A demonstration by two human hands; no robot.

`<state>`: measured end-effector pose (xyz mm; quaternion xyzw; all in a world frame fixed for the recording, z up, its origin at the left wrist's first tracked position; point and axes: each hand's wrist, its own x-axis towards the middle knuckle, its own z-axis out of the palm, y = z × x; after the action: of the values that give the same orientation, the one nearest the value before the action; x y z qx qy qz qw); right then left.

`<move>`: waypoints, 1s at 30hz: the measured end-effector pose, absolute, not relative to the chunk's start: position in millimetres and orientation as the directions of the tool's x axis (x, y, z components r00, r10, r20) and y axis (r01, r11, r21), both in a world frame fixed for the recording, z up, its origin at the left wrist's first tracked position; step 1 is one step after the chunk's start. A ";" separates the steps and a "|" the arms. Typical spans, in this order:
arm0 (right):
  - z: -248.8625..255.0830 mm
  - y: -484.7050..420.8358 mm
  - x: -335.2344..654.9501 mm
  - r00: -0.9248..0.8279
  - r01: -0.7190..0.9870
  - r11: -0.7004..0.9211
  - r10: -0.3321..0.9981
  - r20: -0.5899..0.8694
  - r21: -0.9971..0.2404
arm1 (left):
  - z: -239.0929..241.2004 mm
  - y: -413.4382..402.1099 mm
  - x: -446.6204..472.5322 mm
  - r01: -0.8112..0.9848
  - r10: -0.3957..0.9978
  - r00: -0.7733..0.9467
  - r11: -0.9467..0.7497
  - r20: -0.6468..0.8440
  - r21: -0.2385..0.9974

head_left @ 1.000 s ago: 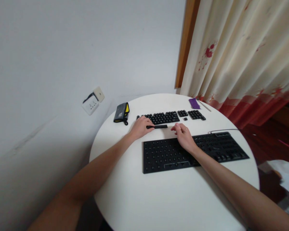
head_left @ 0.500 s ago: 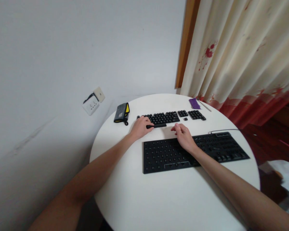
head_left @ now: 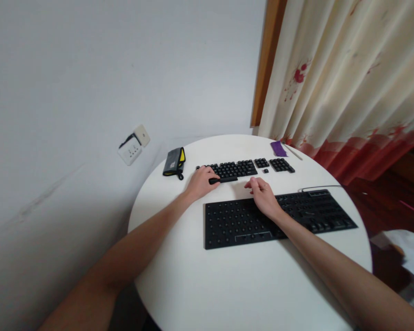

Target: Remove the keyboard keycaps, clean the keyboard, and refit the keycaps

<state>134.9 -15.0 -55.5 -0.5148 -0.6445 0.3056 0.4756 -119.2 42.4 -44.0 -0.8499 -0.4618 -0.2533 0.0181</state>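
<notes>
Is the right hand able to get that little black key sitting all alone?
Probably yes: the right hand seems to hold nothing, and the little black key lies just beyond it, uncovered, with only bare tabletop between.

On the table (head_left: 248,289), the keycaps (head_left: 241,169) lie behind the keyboard (head_left: 227,223). Along their front edge is the bar (head_left: 229,179), the left hand (head_left: 202,183) at its left end; the right hand (head_left: 263,197) is over the keyboard. Left of the keycaps lies the pouch (head_left: 173,162); behind their right end, the cloth (head_left: 278,148).
</notes>
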 end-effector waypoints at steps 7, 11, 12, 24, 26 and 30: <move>-54.3 -16.1 135.2 -0.021 0.388 0.277 0.956 0.292 -0.879 | -45.8 42.9 -116.6 0.778 0.759 0.457 -0.593 0.463 0.205; -52.9 -16.8 135.4 -0.024 0.391 0.276 0.957 0.290 -0.878 | -48.0 43.8 -116.1 0.772 0.753 0.462 -0.602 0.468 0.205; -52.7 -16.9 135.4 -0.025 0.391 0.275 0.957 0.289 -0.878 | -48.3 43.6 -115.9 0.770 0.751 0.462 -0.603 0.471 0.206; -56.2 -13.9 135.2 0.011 0.338 0.284 0.952 0.306 -0.897 | -26.6 43.4 -125.6 0.777 0.705 0.223 -0.546 0.673 0.314; -55.6 -13.8 135.5 0.024 0.317 0.282 0.952 0.305 -0.906 | -19.1 44.9 -134.2 0.788 0.675 0.066 -0.487 0.734 0.377; -51.3 -14.4 136.1 0.051 0.281 0.283 0.950 0.309 -0.917 | -10.9 45.8 -147.3 0.772 0.644 -0.107 -0.426 0.757 0.472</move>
<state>136.1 -14.4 -51.3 -0.5052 -0.6092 0.3213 0.5200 -147.3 45.8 -10.9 -0.6653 -0.5322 -0.5199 0.0615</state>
